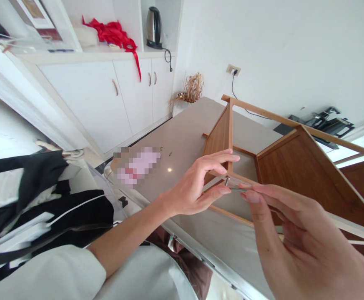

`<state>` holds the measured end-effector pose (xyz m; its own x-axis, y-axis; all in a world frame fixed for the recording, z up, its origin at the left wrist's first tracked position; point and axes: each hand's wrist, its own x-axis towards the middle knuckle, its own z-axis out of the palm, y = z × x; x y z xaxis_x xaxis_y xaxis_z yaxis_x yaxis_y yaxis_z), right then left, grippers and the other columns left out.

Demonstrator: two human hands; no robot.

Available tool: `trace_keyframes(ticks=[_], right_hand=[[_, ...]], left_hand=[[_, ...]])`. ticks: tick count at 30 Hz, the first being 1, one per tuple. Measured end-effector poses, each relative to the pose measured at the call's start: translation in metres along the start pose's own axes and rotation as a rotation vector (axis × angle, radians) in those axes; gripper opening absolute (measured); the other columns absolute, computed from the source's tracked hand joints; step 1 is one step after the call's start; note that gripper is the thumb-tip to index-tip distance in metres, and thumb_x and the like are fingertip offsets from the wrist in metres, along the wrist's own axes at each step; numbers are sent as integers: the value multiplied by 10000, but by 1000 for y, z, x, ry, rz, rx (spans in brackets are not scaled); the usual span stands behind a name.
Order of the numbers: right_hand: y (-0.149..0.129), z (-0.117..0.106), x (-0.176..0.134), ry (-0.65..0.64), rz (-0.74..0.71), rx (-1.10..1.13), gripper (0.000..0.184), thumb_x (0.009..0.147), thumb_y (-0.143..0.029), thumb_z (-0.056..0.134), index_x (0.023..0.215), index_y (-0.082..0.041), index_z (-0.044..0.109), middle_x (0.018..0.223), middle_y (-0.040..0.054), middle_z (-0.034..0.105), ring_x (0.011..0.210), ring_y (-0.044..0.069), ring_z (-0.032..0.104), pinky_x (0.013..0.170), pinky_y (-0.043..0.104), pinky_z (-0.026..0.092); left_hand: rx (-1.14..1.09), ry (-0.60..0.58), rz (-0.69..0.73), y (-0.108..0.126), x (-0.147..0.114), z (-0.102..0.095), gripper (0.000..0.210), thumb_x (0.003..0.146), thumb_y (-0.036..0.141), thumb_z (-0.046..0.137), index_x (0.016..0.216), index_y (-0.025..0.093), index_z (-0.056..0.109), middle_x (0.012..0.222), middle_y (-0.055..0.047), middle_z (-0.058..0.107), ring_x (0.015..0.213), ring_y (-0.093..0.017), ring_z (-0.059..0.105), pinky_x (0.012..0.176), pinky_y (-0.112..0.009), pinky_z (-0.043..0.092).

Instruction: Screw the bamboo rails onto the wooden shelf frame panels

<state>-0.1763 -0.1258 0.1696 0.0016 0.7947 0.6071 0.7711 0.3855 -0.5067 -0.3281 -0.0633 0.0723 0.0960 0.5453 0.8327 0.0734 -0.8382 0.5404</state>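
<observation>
My right hand pinches a thin metal hex key between thumb and forefinger. Its far end is close to a small silver bolt at a corner of the wooden frame. My left hand reaches in beside that corner, fingers stretched above the bolt and thumb below it, near the key's tip. A gap shows between left thumb and fingers; whether they touch the wood I cannot tell. The frame, with brown panels, lies tilted on the grey table.
Two small screws and a blurred pink packet lie on the table's left side. Black clothing and white cables are heaped at the left. Beyond stand white cabinets, a kettle and a dried plant.
</observation>
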Motion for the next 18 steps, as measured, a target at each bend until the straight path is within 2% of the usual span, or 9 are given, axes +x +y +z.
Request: trace_keyframes(ticks=[5,12,18], right_hand=[[7,10,-8,89,54,164,176,878,-373,741,957,-216,740,924,57,761,764,198,730,663,285,596],[23,18,-11,43,46,390,198,828,-212,782,1020,-223,736,988,32,755,846,175,735,764,276,614],[26,28,-13,97,95,514,144,857,-222,758,995,-207,722,972,28,746,795,135,736,743,237,610]], left_hand=[[4,-16,-7,2,0,-2,337,991,207,562,1235,258,336,1472,-186,508,1489,-282,382,1185,-624,364],[-9,6,-12,5,2,1,298,1005,200,537,1223,246,338,1463,-191,513,1493,-284,376,1184,-621,350],[-1,4,-13,7,3,1,287,1014,199,524,1221,244,330,1461,-189,509,1489,-276,383,1191,-615,338]])
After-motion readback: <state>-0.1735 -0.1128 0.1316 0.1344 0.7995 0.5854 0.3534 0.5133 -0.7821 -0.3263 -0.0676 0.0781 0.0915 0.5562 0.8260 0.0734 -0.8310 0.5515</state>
